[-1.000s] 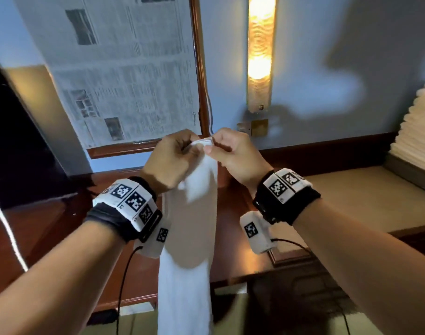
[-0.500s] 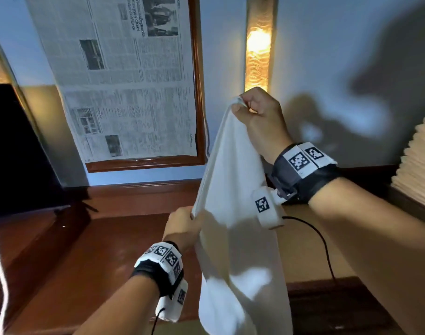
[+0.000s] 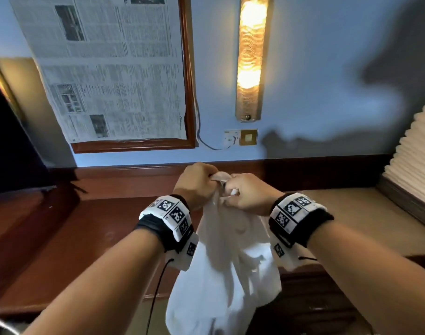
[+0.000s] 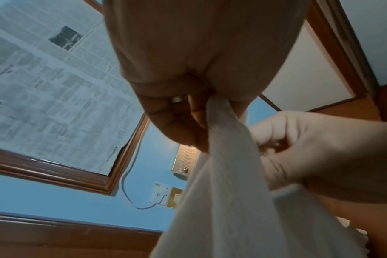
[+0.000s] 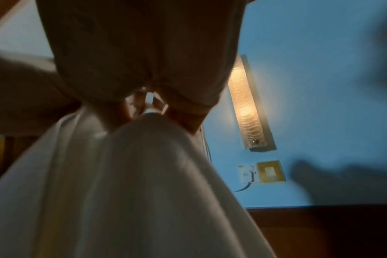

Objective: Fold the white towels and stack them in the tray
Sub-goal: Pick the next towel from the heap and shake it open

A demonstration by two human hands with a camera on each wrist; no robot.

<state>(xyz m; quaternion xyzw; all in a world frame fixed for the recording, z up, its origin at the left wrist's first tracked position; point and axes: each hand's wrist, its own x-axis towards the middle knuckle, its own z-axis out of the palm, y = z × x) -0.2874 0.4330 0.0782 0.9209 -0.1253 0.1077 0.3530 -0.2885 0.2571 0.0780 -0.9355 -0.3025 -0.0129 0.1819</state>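
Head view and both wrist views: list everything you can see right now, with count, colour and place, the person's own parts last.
towel: one, white, hanging from both hands over the desk edge
desk: one, reddish-brown wood, below the hands
stack of folded towels: one, cream-white, far right
newspaper: one, grey print, over the wood-framed panel upper left
wall lamp: one, amber, lit, on the blue wall
socket: one, white, cable plugged in, below the lamp
switch plate: one, gold, beside the socket
left hand: gripping the towel top
right hand: gripping the towel top, beside the left
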